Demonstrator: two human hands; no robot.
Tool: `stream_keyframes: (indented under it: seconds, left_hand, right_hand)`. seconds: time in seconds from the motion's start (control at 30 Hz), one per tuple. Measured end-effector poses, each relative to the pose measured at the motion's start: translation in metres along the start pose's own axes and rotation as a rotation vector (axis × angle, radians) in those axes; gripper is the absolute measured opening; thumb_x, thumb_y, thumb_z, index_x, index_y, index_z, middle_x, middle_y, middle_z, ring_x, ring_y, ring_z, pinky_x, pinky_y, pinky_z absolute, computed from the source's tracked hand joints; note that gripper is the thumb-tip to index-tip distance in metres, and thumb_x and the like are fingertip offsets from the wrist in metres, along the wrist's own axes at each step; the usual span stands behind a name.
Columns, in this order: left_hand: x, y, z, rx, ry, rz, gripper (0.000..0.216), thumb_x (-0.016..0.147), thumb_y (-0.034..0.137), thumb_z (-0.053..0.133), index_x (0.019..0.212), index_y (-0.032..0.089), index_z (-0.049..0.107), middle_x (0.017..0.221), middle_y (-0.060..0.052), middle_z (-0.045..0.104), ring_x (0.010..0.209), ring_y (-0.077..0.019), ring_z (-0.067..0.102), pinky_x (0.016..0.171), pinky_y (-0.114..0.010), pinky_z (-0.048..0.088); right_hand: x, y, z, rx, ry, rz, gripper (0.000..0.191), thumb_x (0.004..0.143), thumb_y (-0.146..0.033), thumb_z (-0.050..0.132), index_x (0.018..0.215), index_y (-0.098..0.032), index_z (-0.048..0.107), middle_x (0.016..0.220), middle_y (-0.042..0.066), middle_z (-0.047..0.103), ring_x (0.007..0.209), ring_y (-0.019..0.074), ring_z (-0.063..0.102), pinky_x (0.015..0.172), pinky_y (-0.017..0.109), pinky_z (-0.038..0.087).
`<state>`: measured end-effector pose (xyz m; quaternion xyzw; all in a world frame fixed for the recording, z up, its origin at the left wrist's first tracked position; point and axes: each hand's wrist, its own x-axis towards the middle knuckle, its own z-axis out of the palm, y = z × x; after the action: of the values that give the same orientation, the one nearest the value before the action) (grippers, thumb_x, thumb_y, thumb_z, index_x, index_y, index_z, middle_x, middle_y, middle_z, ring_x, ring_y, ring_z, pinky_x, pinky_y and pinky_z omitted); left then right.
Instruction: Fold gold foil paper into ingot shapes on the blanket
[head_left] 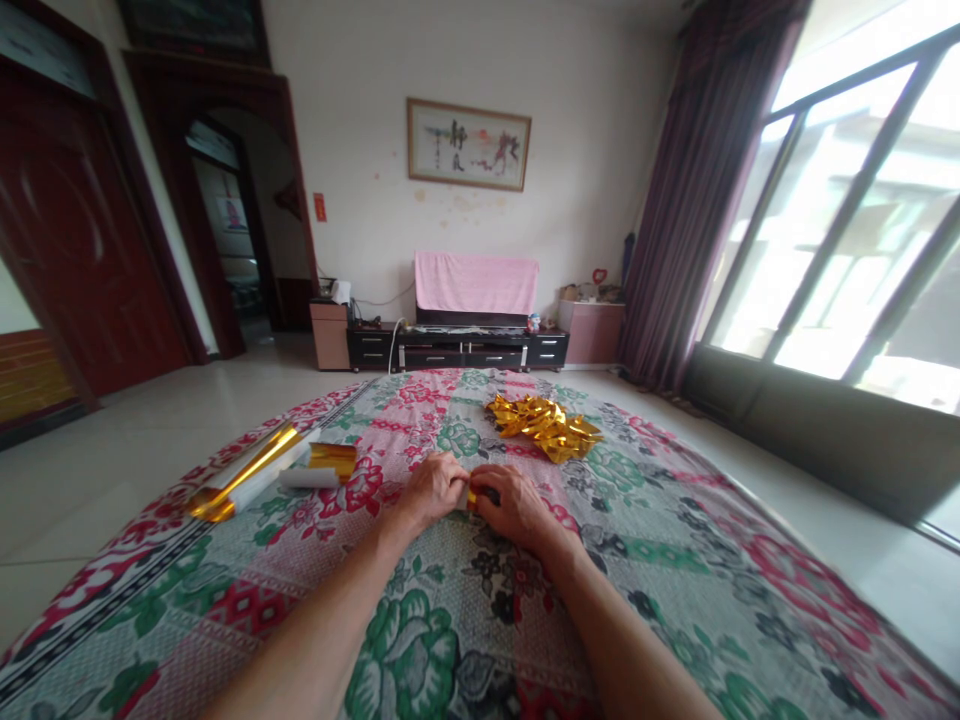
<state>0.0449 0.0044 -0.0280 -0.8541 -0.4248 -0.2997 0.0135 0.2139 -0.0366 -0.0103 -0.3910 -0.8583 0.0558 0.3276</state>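
My left hand (433, 488) and my right hand (514, 500) meet over the middle of the table, both with fingers pinched together. Between them is a small piece of gold foil paper (472, 498), mostly covered by the fingers, with a pale side showing near the left fingertips. Just beyond my right hand lies a heap of folded gold foil pieces (544, 425). Off to the left are a rolled sheet of gold foil paper (251, 475) with a white back and a smaller curled gold sheet (332, 462).
A flowered cloth (409, 640) in red, green and grey covers the round table. Beyond it stands a low black cabinet (465, 352) along the wall, with a pink cloth (477, 282) draped over something on it. Windows (847, 220) and a purple curtain (686, 200) are on the right.
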Motion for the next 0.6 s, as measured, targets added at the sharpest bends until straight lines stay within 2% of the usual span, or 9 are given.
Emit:
stream_keyframes:
  seconds: [0.37,0.43,0.53,0.6]
  left_hand:
    - [-0.0008,-0.0006,-0.0034,0.000,-0.035,0.064,0.023,0.074,0.011,0.048,0.075,0.021,0.070,0.075,-0.003,0.061,0.078,-0.0149,0.053,0.074,-0.027,0.041]
    - [-0.0009,-0.0012,-0.0039,0.005,-0.046,0.074,0.024,0.074,0.011,0.047,0.074,0.020,0.069,0.075,-0.003,0.061,0.078,-0.0150,0.053,0.075,-0.027,0.041]
    - [-0.0007,-0.0023,-0.0044,0.009,-0.063,0.082,0.024,0.073,0.011,0.047,0.074,0.020,0.069,0.074,-0.003,0.061,0.077,-0.0150,0.052,0.075,-0.028,0.041]
    - [-0.0002,-0.0031,-0.0042,0.010,-0.073,0.092,0.023,0.073,0.011,0.048,0.073,0.019,0.069,0.074,-0.003,0.061,0.077,-0.0151,0.053,0.075,-0.028,0.041]
  right_hand:
    - [0.0010,-0.0024,-0.0031,-0.041,-0.038,-0.008,0.014,0.071,-0.012,0.048,0.078,-0.018,0.059,0.077,0.001,0.062,0.074,0.0129,0.054,0.072,0.023,0.037]
    - [0.0008,-0.0016,-0.0024,-0.041,-0.032,0.020,0.015,0.072,-0.013,0.049,0.082,-0.018,0.059,0.078,0.001,0.062,0.075,0.0135,0.054,0.073,0.024,0.037]
    - [0.0002,0.0007,-0.0004,-0.034,0.001,0.083,0.030,0.073,-0.017,0.051,0.103,-0.020,0.055,0.086,0.002,0.064,0.079,0.0151,0.055,0.074,0.026,0.037]
    - [0.0004,0.0020,0.0015,-0.049,0.004,0.112,0.034,0.073,-0.019,0.052,0.107,-0.020,0.053,0.089,0.003,0.063,0.081,0.0158,0.054,0.074,0.026,0.037]
